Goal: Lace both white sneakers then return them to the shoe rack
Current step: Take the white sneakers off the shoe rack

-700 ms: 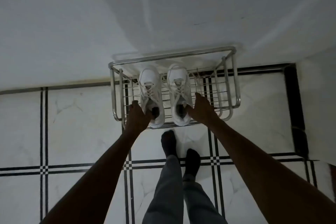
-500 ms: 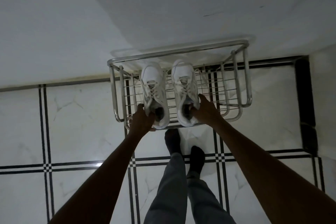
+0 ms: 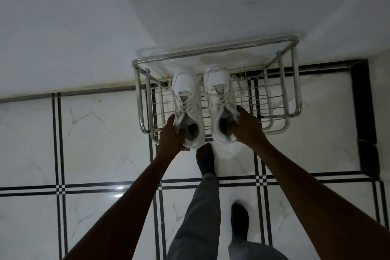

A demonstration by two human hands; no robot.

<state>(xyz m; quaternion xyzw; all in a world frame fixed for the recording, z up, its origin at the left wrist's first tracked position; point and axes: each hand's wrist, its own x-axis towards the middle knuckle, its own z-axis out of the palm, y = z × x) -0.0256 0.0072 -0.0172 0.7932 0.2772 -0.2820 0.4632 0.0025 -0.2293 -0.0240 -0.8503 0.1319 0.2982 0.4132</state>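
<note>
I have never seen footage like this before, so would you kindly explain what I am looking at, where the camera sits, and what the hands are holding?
There is no machine here: a person works with two bare hands. The one picture comes from a wide-angle camera worn on the head, looking down, so the arms reach in from the bottom edge and the person's socked feet show on the tiled floor. Against the white wall stands a metal wire shoe rack. Two white sneakers are at the rack, toes to the wall. The left hand grips the heel of the left sneaker, and the right hand grips the heel of the right sneaker. Both have laces threaded through. I cannot tell whether the shoes rest fully on the wires or are partly lifted. Nothing else is on the rack.
</note>
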